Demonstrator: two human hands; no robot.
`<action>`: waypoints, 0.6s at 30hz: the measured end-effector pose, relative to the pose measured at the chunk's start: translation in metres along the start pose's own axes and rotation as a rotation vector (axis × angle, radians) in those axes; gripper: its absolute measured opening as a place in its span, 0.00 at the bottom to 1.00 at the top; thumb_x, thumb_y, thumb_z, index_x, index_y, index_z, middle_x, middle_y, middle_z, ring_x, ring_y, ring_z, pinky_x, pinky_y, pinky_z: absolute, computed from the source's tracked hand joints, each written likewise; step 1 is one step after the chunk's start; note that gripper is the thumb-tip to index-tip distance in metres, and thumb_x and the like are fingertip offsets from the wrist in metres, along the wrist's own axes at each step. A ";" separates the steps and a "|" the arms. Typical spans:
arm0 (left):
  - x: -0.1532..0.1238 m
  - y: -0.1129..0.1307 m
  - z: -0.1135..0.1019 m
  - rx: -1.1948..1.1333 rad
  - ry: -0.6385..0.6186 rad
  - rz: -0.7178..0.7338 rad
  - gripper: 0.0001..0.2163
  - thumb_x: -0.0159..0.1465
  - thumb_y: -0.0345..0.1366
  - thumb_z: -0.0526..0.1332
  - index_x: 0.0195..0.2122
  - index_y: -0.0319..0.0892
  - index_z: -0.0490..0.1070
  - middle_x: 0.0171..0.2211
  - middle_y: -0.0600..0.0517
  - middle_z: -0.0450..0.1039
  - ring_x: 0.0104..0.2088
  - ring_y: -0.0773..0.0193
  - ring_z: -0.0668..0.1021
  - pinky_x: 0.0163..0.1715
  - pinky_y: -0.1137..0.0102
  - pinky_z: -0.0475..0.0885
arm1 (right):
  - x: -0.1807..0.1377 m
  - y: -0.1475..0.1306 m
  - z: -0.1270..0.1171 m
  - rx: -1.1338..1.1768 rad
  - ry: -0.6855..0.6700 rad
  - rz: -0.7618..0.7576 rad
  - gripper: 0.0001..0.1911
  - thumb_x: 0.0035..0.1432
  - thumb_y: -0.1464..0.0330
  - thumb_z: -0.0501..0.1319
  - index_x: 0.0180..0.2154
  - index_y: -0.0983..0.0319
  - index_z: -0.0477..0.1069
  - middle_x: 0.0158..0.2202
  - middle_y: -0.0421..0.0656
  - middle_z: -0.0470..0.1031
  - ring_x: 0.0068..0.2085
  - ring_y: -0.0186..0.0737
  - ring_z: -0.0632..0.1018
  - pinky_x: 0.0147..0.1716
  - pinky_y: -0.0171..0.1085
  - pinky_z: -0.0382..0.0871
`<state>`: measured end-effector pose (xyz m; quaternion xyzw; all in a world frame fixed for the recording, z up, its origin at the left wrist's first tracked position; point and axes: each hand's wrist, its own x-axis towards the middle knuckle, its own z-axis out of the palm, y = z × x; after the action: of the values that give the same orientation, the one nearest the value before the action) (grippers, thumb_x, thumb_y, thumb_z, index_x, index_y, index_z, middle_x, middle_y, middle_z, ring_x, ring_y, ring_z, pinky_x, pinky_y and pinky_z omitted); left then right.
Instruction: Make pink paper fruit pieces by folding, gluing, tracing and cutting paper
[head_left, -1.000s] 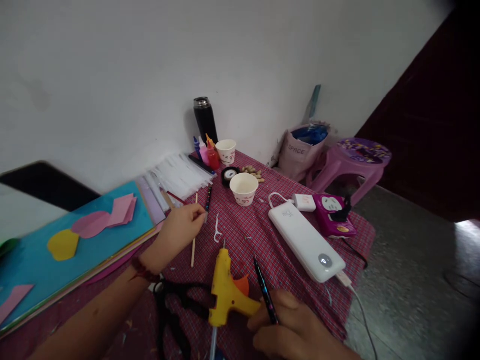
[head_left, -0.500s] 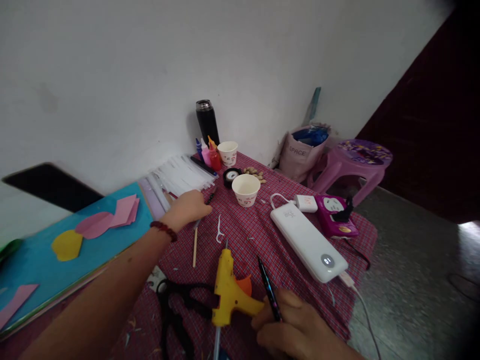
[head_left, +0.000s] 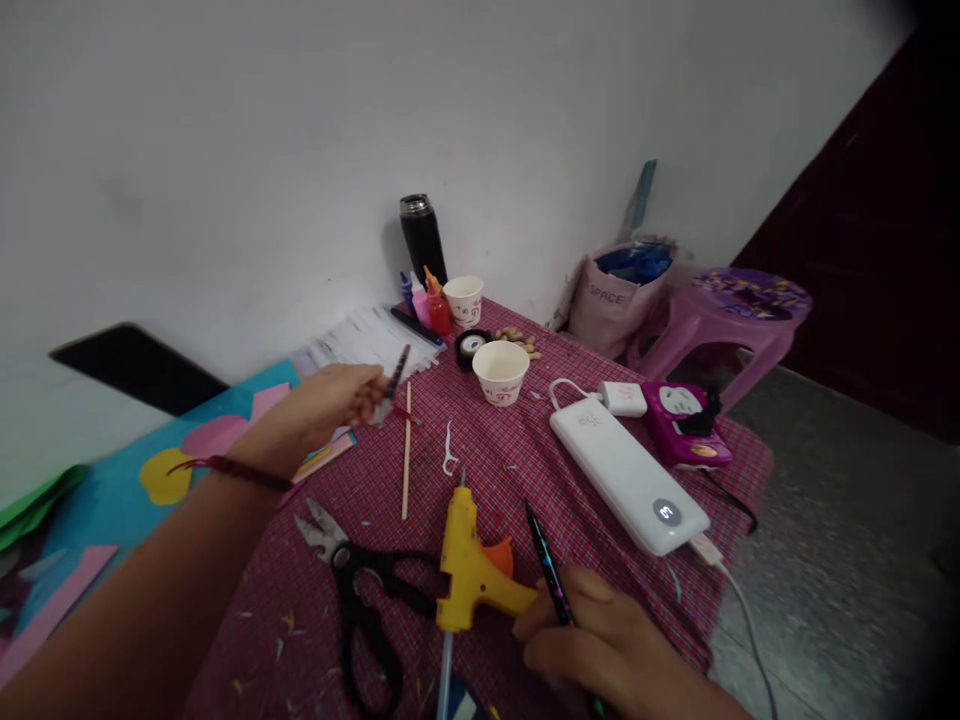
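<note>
My left hand point(head_left: 330, 400) is raised over the red checked cloth point(head_left: 525, 480), its fingers pinched on a dark pen cap point(head_left: 394, 376) near the white strips of paper point(head_left: 371, 338). A thin wooden stick point(head_left: 406, 450) lies on the cloth just right of that hand. My right hand point(head_left: 600, 650) rests at the near edge, closed on a black patterned pen point(head_left: 546, 562) with its tip pointing away from me. A yellow glue gun point(head_left: 469, 565) lies beside that hand, touching its fingers. Black scissors point(head_left: 360, 590) lie left of the glue gun.
A white power bank point(head_left: 626, 473) with cable, a white charger point(head_left: 622, 397) and a purple socket block point(head_left: 686, 420) sit to the right. Two paper cups point(head_left: 500, 370), small paint bottles point(head_left: 429, 305) and a black flask point(head_left: 422, 238) stand at the back. Coloured card sheets point(head_left: 142, 480) lie left; a purple stool point(head_left: 720, 320) and bag point(head_left: 615, 300) stand beyond.
My left hand reached to the pen cap by the wooden stick and lifted it off the cloth. The view shifted a little left. My right hand kept the pen in place.
</note>
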<state>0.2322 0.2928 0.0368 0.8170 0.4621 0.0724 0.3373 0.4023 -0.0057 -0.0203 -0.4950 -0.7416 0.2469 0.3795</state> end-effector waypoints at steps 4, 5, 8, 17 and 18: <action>0.006 -0.007 0.019 0.350 -0.009 0.140 0.18 0.63 0.36 0.46 0.48 0.38 0.70 0.39 0.45 0.77 0.35 0.61 0.78 0.36 0.66 0.73 | 0.001 0.001 -0.002 -0.017 -0.007 -0.001 0.10 0.58 0.67 0.61 0.43 0.55 0.66 0.39 0.43 0.77 0.38 0.40 0.75 0.37 0.37 0.69; 0.006 -0.011 0.023 0.469 -0.005 0.189 0.16 0.61 0.33 0.49 0.47 0.39 0.71 0.41 0.44 0.76 0.38 0.59 0.78 0.40 0.65 0.72 | 0.001 0.002 -0.001 -0.020 -0.004 -0.003 0.09 0.58 0.67 0.61 0.42 0.55 0.66 0.39 0.43 0.77 0.38 0.40 0.75 0.37 0.37 0.69; 0.004 -0.023 0.028 0.620 -0.020 0.273 0.12 0.59 0.28 0.52 0.38 0.41 0.75 0.40 0.44 0.75 0.43 0.55 0.76 0.46 0.62 0.69 | 0.001 0.003 0.000 -0.019 0.006 -0.001 0.05 0.59 0.67 0.60 0.38 0.56 0.66 0.38 0.43 0.77 0.38 0.40 0.75 0.36 0.37 0.69; 0.011 -0.021 -0.005 0.858 0.211 0.492 0.17 0.67 0.32 0.46 0.51 0.37 0.70 0.52 0.40 0.70 0.53 0.52 0.71 0.52 0.61 0.65 | 0.000 0.004 0.002 -0.022 0.010 -0.016 0.09 0.59 0.64 0.60 0.42 0.56 0.66 0.37 0.44 0.77 0.37 0.41 0.75 0.35 0.38 0.70; 0.012 -0.019 -0.006 0.864 0.236 0.470 0.18 0.67 0.33 0.46 0.54 0.37 0.67 0.55 0.40 0.68 0.54 0.52 0.70 0.52 0.61 0.65 | 0.000 0.004 0.003 -0.022 0.016 -0.019 0.09 0.58 0.64 0.61 0.42 0.55 0.66 0.37 0.44 0.77 0.37 0.41 0.75 0.35 0.38 0.70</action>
<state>0.2234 0.3115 0.0272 0.9501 0.2886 0.0403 -0.1116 0.4021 -0.0043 -0.0248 -0.4939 -0.7460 0.2309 0.3824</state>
